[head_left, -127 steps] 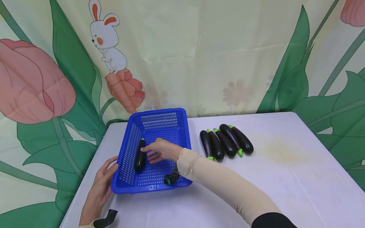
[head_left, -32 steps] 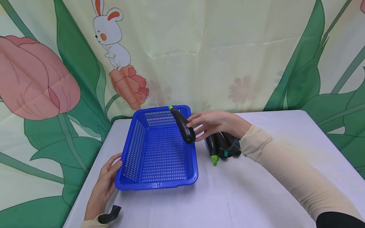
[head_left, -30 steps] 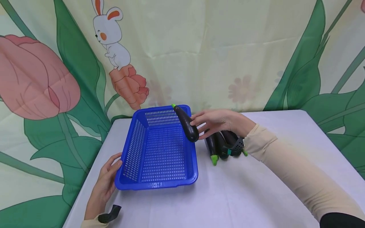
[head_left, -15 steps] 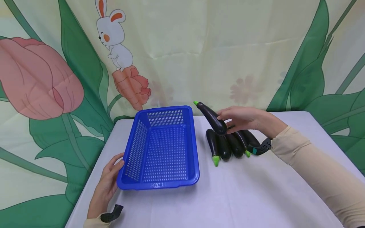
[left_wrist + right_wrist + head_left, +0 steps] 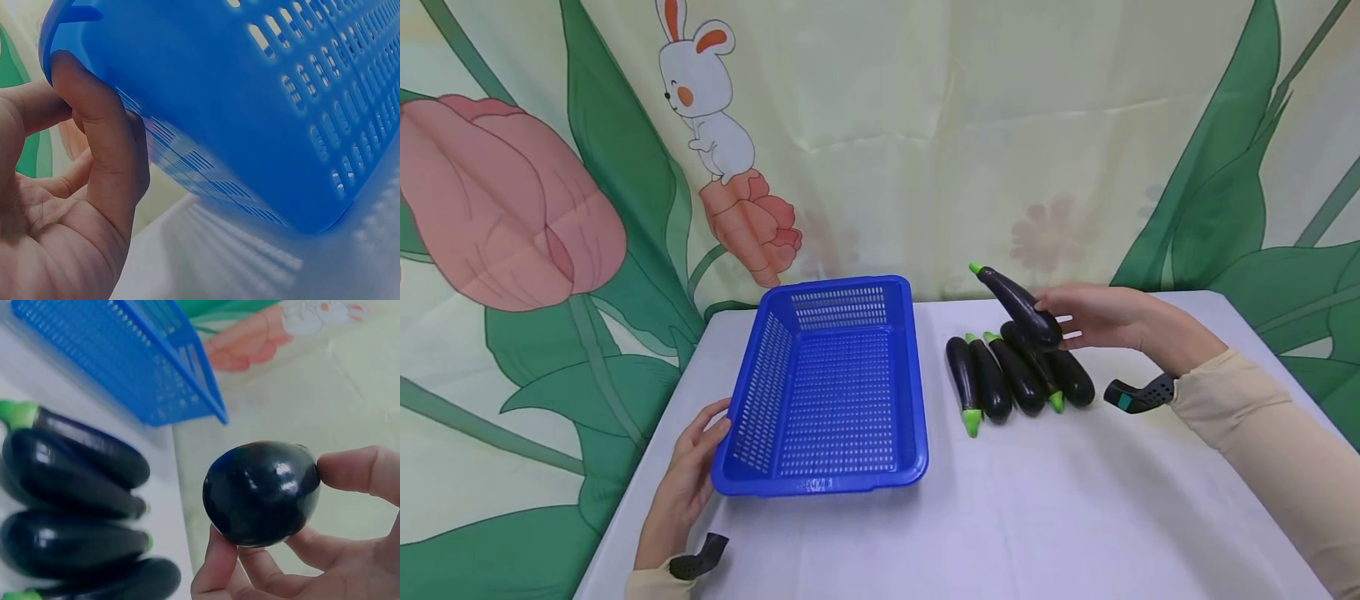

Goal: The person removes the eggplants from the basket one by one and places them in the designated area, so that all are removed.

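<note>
An eggplant [image 5: 1018, 308] with a green stem end is held in the air by my right hand [image 5: 1097, 317], its stem pointing up and left. Thumb and fingers pinch its thick end in the right wrist view, where the eggplant [image 5: 262, 494] shows end-on. Below it, several more eggplants [image 5: 1018, 375] lie side by side on the table. My left hand [image 5: 688, 467] grips the left side of a blue plastic basket [image 5: 917, 417]. In the left wrist view its bent fingers [image 5: 106, 137] sit against the basket wall [image 5: 187, 94] under the rim.
A white cloth covers the table [image 5: 1000, 517]. Behind it hangs a printed curtain [image 5: 880, 150] with tulips and a rabbit. The basket has slotted walls and stands left of the eggplant row.
My right hand has lifted an eggplant out of the basket and carried it right, to above the eggplant row. My left hand keeps its place at the basket's left side.
</note>
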A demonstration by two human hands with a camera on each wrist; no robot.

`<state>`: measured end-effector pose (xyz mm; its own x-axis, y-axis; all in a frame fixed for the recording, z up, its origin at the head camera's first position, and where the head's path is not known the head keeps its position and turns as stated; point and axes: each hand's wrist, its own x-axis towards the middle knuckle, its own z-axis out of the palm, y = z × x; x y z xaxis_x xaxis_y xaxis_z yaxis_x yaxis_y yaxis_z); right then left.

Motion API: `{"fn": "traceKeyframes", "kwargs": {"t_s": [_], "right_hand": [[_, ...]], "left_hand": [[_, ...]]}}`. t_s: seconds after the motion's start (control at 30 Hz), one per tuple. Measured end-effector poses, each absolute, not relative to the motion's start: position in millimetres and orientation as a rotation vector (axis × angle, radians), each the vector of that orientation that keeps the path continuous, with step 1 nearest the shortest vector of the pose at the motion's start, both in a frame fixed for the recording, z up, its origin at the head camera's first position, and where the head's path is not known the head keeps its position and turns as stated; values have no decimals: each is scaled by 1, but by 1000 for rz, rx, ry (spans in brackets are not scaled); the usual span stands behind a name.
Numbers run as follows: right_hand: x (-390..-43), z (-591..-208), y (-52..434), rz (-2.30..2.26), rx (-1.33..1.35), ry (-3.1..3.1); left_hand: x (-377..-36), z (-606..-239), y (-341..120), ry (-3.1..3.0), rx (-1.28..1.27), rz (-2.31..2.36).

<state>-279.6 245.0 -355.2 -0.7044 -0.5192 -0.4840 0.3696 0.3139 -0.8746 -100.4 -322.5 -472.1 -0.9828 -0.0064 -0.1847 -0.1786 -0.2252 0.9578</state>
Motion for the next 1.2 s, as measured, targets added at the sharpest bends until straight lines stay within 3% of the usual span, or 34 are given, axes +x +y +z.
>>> {"fn": "traceKeyframes", "kwargs": {"t_s": [0.33, 0.6, 1.2], "right_hand": [[-284, -367, 279, -1514, -54, 1846], [-283, -399, 306, -1528, 3, 1888], [-269, -437, 329, -1377, 149, 2116]], "left_hand": [[-103, -470, -322, 1907, -208, 2366], [-99, -473, -322, 1922, -289, 2342], [-101, -475, -323, 1861, -217, 2368]]}}
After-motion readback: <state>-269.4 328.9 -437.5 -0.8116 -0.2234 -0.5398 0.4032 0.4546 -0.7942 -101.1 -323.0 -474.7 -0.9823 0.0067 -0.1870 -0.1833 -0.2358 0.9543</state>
